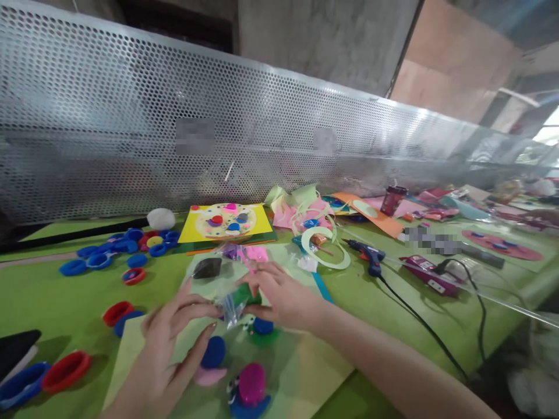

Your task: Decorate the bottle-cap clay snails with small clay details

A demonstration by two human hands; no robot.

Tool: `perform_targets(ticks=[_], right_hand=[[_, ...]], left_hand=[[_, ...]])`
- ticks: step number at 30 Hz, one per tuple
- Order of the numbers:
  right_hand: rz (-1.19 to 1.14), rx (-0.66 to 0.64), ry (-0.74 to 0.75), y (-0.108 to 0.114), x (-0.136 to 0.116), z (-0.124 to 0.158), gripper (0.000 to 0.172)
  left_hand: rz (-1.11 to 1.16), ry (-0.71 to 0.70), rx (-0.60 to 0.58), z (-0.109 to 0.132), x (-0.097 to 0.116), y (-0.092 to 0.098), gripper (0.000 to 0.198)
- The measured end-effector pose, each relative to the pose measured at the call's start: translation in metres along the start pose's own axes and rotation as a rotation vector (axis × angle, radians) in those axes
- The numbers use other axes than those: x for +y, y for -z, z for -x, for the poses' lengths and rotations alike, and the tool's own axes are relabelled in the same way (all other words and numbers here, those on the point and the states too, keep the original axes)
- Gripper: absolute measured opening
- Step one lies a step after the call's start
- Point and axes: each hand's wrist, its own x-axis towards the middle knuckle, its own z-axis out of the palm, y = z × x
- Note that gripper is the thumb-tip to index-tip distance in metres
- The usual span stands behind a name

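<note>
One clear bag (pixel 232 309) with a green lump (pixel 244 295) was toward twelve o'clock from the magenta-topped figure (pixel 252 384). The right hand (pixel 283 294) had fingers clamped on it; the left hand (pixel 174 326) held thumb and fingers apart beside it. Light pinching seemed wisest.

Here's the left hand (pixel 174 326), fingers (pixel 192 311) stretched inward, its thumb (pixel 203 346) apart below them; and across from it, the right hand (pixel 282 294), fingers bent down, its bare forearm (pixel 371 346) slanting in from the lower right!
</note>
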Motion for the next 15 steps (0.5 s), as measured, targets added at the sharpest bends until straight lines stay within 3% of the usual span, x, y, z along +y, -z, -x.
perform_targets(ticks=[6, 9, 11, 13, 15], right_hand=[[0.045, 0.073, 0.106, -0.004, -0.007, 0.0, 0.018], [0.094, 0.1, 0.194, -0.009, -0.005, -0.001, 0.014], [0.122, 0.115, 0.26, -0.012, -0.006, 0.0, 0.014], [0.139, 0.14, 0.302, -0.014, -0.009, 0.001, 0.016], [0.139, 0.177, 0.313, -0.015, -0.013, 0.003, 0.017]], left_hand=[[-0.055, 0.056, 0.072, -0.002, -0.007, 0.007, 0.011], [-0.02, 0.029, 0.05, 0.002, -0.011, 0.004, 0.009], [0.067, 0.085, 0.022, 0.008, -0.014, -0.002, 0.01], [0.129, 0.206, 0.02, 0.012, -0.016, -0.006, 0.023], [0.188, 0.356, 0.06, 0.014, -0.018, -0.007, 0.053]])
